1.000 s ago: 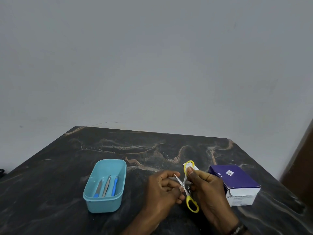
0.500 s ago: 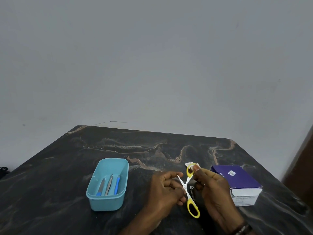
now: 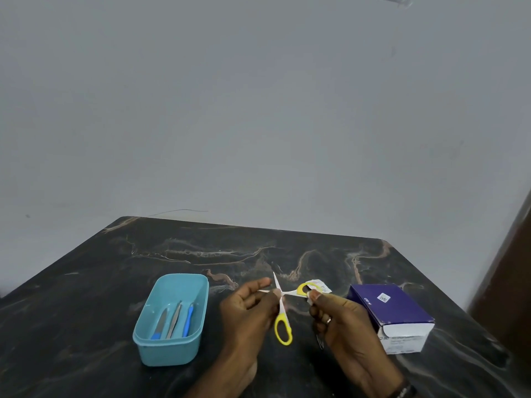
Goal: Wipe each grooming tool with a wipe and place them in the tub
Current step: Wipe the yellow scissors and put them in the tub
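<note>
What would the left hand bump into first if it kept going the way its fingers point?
Probably the scissors: the left hand points its fingers up and right, already at the open blades. Depth is hard to judge.

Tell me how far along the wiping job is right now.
Done: three tools lie in the blue tub. In hand: the yellow-handled scissors, blades spread, held by the left hand and right hand; the wipe itself is hard to make out. Left: finishing the scissors and putting them in the tub.
</note>
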The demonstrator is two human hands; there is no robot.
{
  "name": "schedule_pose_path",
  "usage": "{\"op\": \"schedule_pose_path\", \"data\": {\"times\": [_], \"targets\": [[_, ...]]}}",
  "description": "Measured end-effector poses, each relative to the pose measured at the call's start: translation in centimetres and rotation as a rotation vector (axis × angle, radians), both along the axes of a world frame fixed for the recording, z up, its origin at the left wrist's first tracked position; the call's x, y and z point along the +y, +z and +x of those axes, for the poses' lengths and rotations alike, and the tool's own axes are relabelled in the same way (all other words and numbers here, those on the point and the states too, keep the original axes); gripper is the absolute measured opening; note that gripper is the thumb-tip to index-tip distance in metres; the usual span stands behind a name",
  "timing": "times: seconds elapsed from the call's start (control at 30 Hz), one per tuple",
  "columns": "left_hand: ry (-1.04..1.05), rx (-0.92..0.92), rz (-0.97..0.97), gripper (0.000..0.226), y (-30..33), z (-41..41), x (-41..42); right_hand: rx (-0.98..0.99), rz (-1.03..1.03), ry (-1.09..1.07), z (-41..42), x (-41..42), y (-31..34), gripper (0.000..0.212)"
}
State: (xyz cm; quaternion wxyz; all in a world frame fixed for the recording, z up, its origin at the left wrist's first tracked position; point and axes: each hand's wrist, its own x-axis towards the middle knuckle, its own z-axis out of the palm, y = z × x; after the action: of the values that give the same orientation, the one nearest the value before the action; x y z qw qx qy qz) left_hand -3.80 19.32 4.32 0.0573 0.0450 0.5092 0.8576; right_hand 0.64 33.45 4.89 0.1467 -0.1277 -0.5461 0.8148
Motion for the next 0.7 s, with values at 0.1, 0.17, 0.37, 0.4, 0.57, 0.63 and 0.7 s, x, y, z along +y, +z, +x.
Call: {"op": "schedule_pose_path", "data": {"times": [0.1,0.17,0.37,0.4,0.57,0.63,0.7], "targets": [[-0.025,-0.061,0.061,0.011,-0.1,-0.3,-0.1,-0.041,0.029,0.060,0.0,-0.2,-0.1,0.031],[-0.046,-0.084,0.099,0.011,-0.2,-0.3,0.0,-0.059,0.054,0.094,0.1,-0.3,-0.1,0.025],[-0.050,-0.097,0.126,0.017,-0.4,-0.6,0.0,-0.119,0.101,0.154,0.2,-0.8,0.0,0.025],[-0.044,-0.101,0.129,0.015,-0.4,-0.6,0.0,-0.130,0.112,0.163,0.2,-0.9,-0.1,0.026],[0.041,-0.052,0.073,0.009,0.0,-0.4,-0.1,-0.167,0.168,0.204,0.3,-1.0,-0.4,0.026],[0.083,-0.011,0.027,0.007,0.1,-0.2,-0.1,-0.166,0.191,0.192,0.2,-1.2,-0.6,0.029],[0.119,0.021,-0.015,0.005,0.2,-0.1,-0.1,-0.154,0.193,0.146,0.1,-1.3,-0.7,0.037]]}}
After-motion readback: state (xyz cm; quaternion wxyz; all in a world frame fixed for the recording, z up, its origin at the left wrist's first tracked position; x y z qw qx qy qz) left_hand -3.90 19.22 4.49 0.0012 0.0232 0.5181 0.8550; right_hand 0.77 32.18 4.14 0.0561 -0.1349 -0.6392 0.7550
